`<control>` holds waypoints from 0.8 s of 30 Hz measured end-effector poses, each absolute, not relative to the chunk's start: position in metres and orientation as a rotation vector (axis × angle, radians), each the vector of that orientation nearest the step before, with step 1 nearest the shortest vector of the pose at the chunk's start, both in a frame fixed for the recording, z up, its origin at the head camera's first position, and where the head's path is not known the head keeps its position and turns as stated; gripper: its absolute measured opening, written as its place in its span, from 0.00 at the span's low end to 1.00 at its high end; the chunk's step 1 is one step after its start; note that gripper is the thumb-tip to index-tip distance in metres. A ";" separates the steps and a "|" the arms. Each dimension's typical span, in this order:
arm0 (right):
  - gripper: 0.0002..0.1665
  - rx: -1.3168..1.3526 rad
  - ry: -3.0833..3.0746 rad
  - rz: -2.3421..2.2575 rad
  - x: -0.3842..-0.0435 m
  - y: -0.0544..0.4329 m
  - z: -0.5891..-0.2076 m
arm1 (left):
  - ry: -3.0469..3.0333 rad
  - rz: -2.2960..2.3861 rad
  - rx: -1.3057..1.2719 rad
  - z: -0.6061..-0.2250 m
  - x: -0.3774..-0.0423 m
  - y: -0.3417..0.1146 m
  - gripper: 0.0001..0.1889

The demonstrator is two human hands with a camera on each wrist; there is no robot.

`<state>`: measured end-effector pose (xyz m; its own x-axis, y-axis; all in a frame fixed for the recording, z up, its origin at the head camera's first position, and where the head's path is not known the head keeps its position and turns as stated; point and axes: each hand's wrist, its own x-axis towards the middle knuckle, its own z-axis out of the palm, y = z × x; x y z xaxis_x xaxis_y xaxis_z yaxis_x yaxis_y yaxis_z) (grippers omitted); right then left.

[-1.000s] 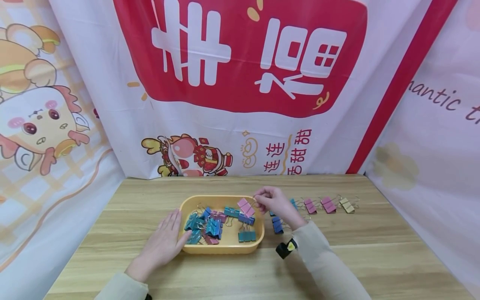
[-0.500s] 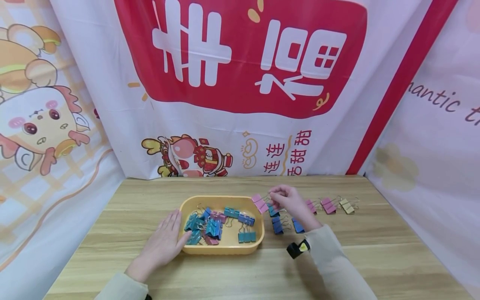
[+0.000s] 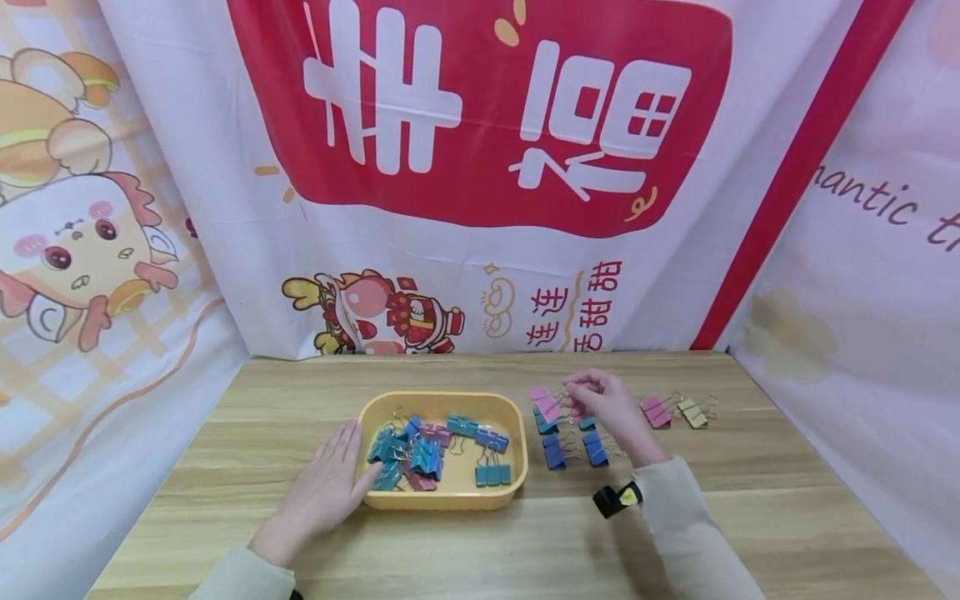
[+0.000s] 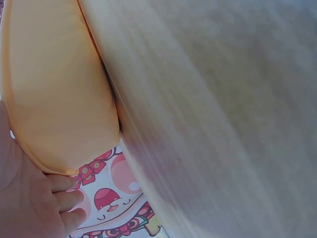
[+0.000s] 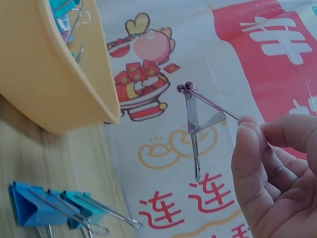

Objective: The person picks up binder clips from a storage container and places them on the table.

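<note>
In the head view my right hand (image 3: 609, 407) pinches a pink binder clip (image 3: 544, 403) by one wire handle. The clip hangs above the table, partly in front of a teal binder clip (image 3: 545, 422). Seen from the right wrist, its triangular body (image 5: 191, 116) is end-on, the other handle hanging down, thumb and finger at the wire's tip. My left hand (image 3: 326, 479) rests against the left side of a yellow plastic tray (image 3: 442, 500), its fingers extended along the wall and the thumb at the rim. Several blue, teal and pink binder clips (image 3: 427, 457) lie in the tray.
Right of the tray, two blue clips (image 3: 554, 451) lie nearer the front. Another teal clip (image 3: 587, 423) shows partly below my right hand. Further right lie a pink clip (image 3: 657, 412) and a yellow clip (image 3: 692, 413). A printed cloth (image 3: 480, 283) hangs behind the table.
My right hand has carried the pink binder clip from above the tray's right end, rightward past the rim, to over the table clips. The left hand and tray have stayed put.
</note>
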<state>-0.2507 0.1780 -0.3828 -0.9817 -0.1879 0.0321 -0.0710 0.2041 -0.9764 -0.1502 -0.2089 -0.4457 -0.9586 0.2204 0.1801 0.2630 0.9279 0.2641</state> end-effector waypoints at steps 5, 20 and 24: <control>0.17 -0.234 2.371 -1.921 -0.250 0.190 -0.383 | -2.942 -0.435 -0.371 -0.446 -0.150 -0.210 0.36; 0.19 -0.121 2.421 -1.983 -0.246 0.229 -0.396 | -2.960 -0.432 -0.362 -0.446 -0.150 -0.210 0.36; 0.20 -0.094 2.446 -1.978 -0.244 0.239 -0.400 | -2.960 -0.428 -0.361 -0.447 -0.150 -0.210 0.36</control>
<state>-0.2445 0.2390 -0.3997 -0.9982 -0.0428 0.0418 -0.0499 0.2085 -0.9768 -0.1501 -0.2103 -0.4466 -0.9630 0.2164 0.1605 0.2530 0.9311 0.2627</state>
